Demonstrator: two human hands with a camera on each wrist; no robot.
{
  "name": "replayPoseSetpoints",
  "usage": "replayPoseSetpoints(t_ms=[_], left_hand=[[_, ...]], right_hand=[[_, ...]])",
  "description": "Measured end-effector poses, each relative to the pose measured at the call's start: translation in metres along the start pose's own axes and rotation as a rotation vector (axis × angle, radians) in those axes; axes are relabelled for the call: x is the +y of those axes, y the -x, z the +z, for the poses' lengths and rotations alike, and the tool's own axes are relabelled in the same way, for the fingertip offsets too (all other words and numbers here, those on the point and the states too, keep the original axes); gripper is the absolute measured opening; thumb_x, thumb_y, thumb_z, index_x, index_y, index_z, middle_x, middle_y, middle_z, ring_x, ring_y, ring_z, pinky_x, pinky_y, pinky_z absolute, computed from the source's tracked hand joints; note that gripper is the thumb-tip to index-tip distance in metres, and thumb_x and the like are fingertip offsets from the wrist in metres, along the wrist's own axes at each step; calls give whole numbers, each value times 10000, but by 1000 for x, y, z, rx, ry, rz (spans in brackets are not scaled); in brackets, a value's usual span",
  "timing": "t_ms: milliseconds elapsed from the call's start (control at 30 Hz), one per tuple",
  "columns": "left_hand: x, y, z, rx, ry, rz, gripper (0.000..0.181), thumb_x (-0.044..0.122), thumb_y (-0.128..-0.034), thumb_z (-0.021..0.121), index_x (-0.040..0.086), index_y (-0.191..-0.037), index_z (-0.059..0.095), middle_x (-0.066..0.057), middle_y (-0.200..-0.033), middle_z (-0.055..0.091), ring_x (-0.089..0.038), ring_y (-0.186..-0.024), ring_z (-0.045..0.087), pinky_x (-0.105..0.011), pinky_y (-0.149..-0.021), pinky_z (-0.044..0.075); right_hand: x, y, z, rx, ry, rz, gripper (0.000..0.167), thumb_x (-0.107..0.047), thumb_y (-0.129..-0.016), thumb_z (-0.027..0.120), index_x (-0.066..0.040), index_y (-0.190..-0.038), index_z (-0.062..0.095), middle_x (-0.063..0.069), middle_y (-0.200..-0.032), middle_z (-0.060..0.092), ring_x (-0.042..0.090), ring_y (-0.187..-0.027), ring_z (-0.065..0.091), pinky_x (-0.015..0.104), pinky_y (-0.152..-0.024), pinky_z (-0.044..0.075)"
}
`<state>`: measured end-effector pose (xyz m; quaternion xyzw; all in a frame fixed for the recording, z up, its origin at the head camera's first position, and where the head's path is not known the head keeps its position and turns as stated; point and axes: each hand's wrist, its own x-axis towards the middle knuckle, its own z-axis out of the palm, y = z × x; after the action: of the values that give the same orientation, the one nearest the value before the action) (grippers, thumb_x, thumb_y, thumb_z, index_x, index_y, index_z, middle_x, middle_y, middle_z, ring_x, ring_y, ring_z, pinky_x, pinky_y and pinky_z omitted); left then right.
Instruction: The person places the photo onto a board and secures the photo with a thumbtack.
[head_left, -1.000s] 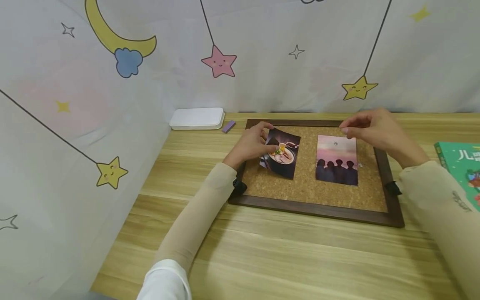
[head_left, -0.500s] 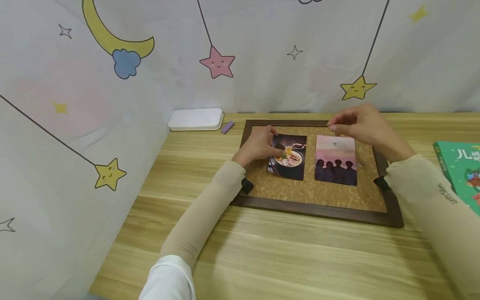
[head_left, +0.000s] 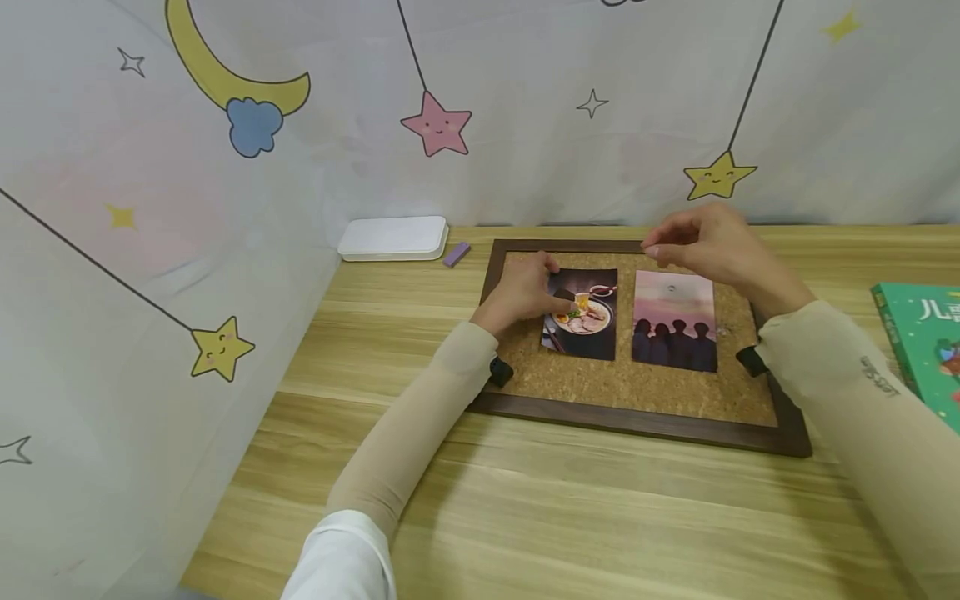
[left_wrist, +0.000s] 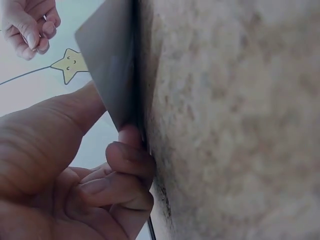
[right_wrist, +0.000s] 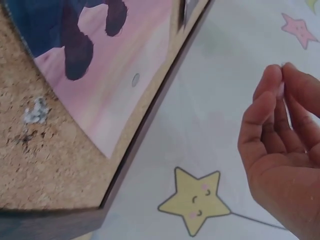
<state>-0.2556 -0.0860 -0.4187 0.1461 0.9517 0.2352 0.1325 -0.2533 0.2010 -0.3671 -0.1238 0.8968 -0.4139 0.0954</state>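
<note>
A corkboard (head_left: 585, 392) with a dark brown frame lies on the table. My left hand (head_left: 522, 287) holds a photo of a noodle bowl (head_left: 585, 329) by its left side over the cork, thumb across its front; in the left wrist view the photo (left_wrist: 112, 65) stands slightly off the board. A second photo, four silhouettes under a pink sky (head_left: 673, 317), lies to its right with a small round clear tack head (right_wrist: 135, 80) near its top edge. Above the board's far edge, my right hand (head_left: 708, 242) pinches a small pale pushpin (right_wrist: 281, 89), mostly hidden by the fingertips.
A white case (head_left: 393, 238) and a purple eraser-like block (head_left: 457, 254) lie beyond the board's left corner. A green book (head_left: 926, 333) is at the right. A whitish patch (right_wrist: 37, 111) marks the cork. A patterned curtain (head_left: 525, 167) rises behind the table.
My left hand has brought the noodle photo rightward and flatter against the cork, beside the other photo. My right hand has moved left, still pinching.
</note>
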Motion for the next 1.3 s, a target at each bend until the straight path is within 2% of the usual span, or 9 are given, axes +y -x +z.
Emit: replayPoseSetpoints(t_ms=[100, 167, 267, 367, 567, 767, 1033, 1167, 1300], left_hand=[[0, 0, 0, -2, -1, -11, 692, 381, -934, 840, 60, -1466, 535, -103, -1154, 667, -250, -1014, 604, -422, -1040, 511], [0, 0, 0, -3, -10, -8, 719, 381, -940, 833, 65, -1505, 519, -138, -1303, 675, -298, -1174, 633, -440, -1114, 499], [-1, 0, 1, -8, -16, -3, 760, 384, -945, 828, 84, -1559, 496, -141, -1502, 620, -326, -1402, 584, -458, -1201, 463], [-3, 1, 1, -15, -8, -2, 751, 386, -953, 824, 93, -1568, 507, -118, -1595, 565, -318, -1505, 517, -466, -1251, 425], [-8, 1, 2, -23, -2, -11, 726, 383, -949, 830, 94, -1544, 530, -99, -1590, 569, -292, -1499, 522, -447, -1248, 428], [-6, -2, 0, -63, -26, -8, 724, 427, -961, 810, 107, -1534, 506, -94, -1599, 549, -286, -1480, 529, -438, -1232, 439], [-3, -2, -2, -85, -28, -44, 725, 464, -965, 795, 146, -1540, 491, -72, -1625, 528, -280, -1480, 528, -439, -1226, 444], [-3, -3, -1, -87, -32, -41, 735, 470, -965, 792, 141, -1546, 484, -73, -1615, 538, -284, -1455, 548, -434, -1212, 457], [-4, -2, -1, -80, -34, -39, 732, 459, -967, 792, 134, -1547, 486, -77, -1611, 546, -280, -1440, 564, -429, -1201, 468]], right_hand=[[-4, -5, 4, -31, -5, -6, 279, -336, -1029, 744, -121, -1201, 791, -63, -967, 781, 185, -919, 721, 299, -769, 562], [-7, -10, 7, -55, -8, -5, 293, -354, -1033, 737, -126, -1210, 786, -44, -983, 786, 188, -929, 721, 309, -782, 568], [-12, -18, 12, -80, -11, -5, 288, -348, -1041, 727, -113, -1198, 783, 0, -982, 793, 201, -924, 720, 306, -780, 578], [-17, -28, 20, -97, -14, -11, 282, -313, -1046, 722, -76, -1186, 779, 41, -974, 794, 238, -924, 718, 301, -772, 576], [-19, -49, 41, -158, -20, -31, 237, -201, -1042, 716, -7, -1166, 774, 68, -959, 791, 267, -903, 702, 355, -778, 545], [-15, -64, 55, -228, 41, -22, 167, -137, -1024, 711, -4, -1107, 771, 19, -873, 691, 207, -809, 548, 342, -688, 445], [-7, -79, 66, -326, 21, 28, 141, -92, -1018, 711, -26, -1115, 788, -12, -909, 682, 196, -883, 559, 334, -764, 502], [-7, -83, 70, -342, 26, 62, 134, -81, -1022, 695, -44, -1096, 801, -35, -926, 711, 194, -864, 540, 337, -765, 465], [-7, -86, 73, -341, 43, 69, 133, -76, -1021, 689, -43, -1070, 807, 6, -989, 726, 210, -868, 524, 366, -798, 453]])
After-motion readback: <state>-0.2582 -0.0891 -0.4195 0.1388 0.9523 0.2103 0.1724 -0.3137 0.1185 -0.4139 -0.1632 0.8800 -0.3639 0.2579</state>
